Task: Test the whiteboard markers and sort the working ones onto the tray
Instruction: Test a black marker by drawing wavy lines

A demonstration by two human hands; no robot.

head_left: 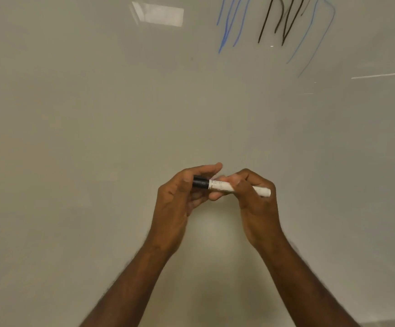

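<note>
A whiteboard marker [222,185] with a white barrel and a black cap [200,181] lies level between both hands, in front of the whiteboard [97,138]. My left hand [180,199] grips the black cap end with fingers and thumb curled round it. My right hand [250,197] grips the white barrel, whose back end sticks out to the right past the knuckles. The cap sits against the barrel. No tray is in view.
The whiteboard fills the view. Blue strokes [229,27] and black strokes [284,22] mark its upper right. A bright window reflection [158,14] shows at the upper middle. A thin pale streak [383,75] runs at the right edge.
</note>
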